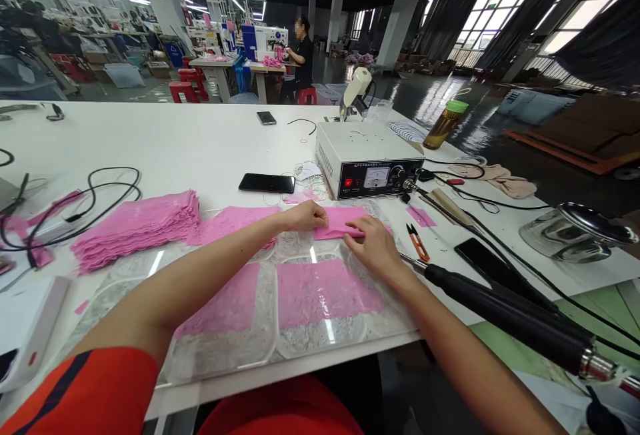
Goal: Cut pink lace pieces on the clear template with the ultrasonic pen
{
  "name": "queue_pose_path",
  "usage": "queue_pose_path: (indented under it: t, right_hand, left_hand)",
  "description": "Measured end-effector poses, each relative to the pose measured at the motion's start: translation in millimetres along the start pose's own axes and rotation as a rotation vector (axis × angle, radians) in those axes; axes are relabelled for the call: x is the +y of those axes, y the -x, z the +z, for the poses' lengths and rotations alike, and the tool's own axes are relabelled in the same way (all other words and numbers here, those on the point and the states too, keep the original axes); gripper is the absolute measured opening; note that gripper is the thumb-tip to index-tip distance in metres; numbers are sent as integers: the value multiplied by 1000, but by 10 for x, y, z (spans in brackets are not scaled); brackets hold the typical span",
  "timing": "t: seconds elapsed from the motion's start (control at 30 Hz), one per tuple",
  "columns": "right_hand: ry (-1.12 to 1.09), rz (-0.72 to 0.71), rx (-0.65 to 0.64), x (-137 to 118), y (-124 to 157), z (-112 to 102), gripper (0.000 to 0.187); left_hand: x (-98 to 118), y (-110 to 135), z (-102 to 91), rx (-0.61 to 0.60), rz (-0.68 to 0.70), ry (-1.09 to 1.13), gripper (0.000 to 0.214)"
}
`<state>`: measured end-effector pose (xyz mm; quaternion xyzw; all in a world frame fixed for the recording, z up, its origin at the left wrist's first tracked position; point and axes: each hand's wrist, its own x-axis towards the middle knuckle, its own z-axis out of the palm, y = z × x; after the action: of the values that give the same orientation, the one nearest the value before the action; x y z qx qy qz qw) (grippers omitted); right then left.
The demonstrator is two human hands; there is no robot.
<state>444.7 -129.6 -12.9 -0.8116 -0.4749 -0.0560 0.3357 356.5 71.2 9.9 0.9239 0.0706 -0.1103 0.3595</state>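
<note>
My left hand (306,215) is closed, pinching the left end of a folded pink fabric piece (336,220) near the back of a clear plastic sheet (300,349). At the fabric's right front edge, my right hand (374,246) has its fingers bent over the cloth and closed on it; the thumb is partly hidden. Flat pink pieces, one at the front (320,293) and another to its left (235,305), show through the glossy sheet. Left of my hands is a thick stack of pink fabric pieces (143,227), with a thinner pink pile (235,223) beside it.
A white control box (373,155) with a dial stands behind my hands. Right of me are orange snips (419,244), a black-handled tool (505,308) on a cable, and a glass pot (570,231). A black phone (267,183) lies behind. A person (300,51) works farther back.
</note>
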Motion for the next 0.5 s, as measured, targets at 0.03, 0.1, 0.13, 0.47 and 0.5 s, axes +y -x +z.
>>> queue_pose_path:
  t: [0.03,0.1,0.13,0.47,0.5]
  right_hand:
    - [35,-17,-4,-21,-32,35,24]
    - [104,-44,-10,-41,-92,90,22]
    - [135,-54,-10,-41,-116,108,20]
    - [250,-258,47,-79,407,-173,11]
    - [256,-349,73,-102,526,-220,10]
  left_hand:
    - [-1,1,-13,-10,4,9,35]
    - [4,8,-40,-25,13,21,35]
    - [10,14,-57,-31,17,24,35]
    - [217,510,-262,-97,74,36,14]
    - [247,604,-233,-128,86,37,13]
